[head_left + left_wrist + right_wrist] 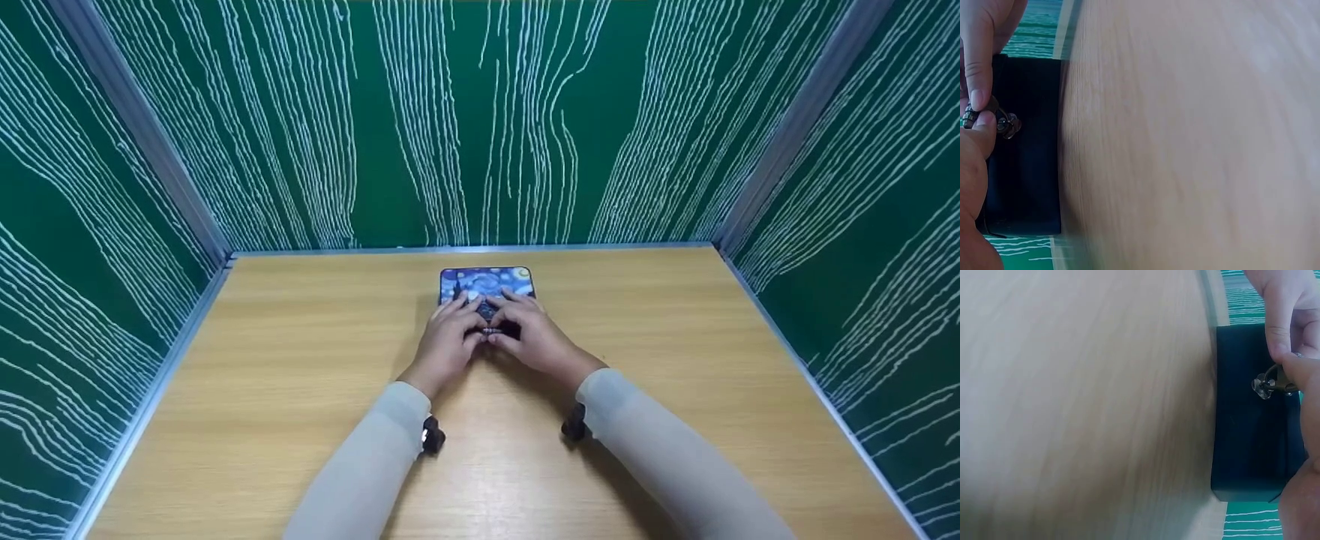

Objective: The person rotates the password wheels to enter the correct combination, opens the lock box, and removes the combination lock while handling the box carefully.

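A box [484, 280] with a blue swirling night-sky picture on its lid stands on the table; its front [1027, 169] is plain and dark. A small combination padlock [1285, 384] hangs from the metal clasp [1009, 126] in the middle of that front. My left hand [448, 336] pinches one end of the padlock between thumb and forefinger, its other fingers over the lid. From the other side my right hand [534, 334] pinches the padlock too, other fingers likewise on the lid. Fingertips of both hands nearly meet, hiding much of the lock.
The box stands near the far edge of the wooden table [300, 360]. Green panels with white wavy lines [412, 120] rise behind and at both sides, joined by grey metal posts [150, 127]. Dark wrist-worn devices [433, 436] sit at both sleeve cuffs.
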{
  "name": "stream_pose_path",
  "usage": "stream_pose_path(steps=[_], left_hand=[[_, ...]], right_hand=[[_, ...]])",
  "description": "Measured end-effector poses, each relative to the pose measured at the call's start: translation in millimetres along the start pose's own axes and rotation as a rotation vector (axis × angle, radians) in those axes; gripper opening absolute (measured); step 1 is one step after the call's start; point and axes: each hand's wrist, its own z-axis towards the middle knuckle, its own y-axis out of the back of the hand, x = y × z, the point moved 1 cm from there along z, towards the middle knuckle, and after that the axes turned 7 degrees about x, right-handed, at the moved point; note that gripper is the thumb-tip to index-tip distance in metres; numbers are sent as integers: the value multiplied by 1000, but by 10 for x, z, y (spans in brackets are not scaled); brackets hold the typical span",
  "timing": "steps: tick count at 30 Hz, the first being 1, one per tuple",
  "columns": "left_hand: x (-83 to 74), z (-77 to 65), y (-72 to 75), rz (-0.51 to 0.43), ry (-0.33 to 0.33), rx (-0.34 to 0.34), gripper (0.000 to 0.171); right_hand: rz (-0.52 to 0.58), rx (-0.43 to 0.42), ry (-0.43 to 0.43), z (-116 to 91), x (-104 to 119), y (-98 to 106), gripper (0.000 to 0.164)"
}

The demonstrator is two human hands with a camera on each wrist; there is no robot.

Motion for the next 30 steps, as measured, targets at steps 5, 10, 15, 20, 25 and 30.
stream_pose_path(steps=[5,10,15,20,25,30], left_hand=[[0,-2,2,-13,52,31,12],[9,8,-6,-6,49,29,12],[16,12,-8,3,9,5,9],[24,17,-13,-8,11,0,7],[9,14,-14,-16,59,16,8],[-18,22,-9,-9,71,21,9]], right_hand=[[13,21,-48,4,-10,-1,9],[22,14,-37,11,-17,-4,8],[4,0,-5,9,-17,-7,8],[-10,-22,17,15,-27,-26,10],[-9,-30,11,20,-27,-37,12],[-18,-32,3,21,-31,-35,11]])
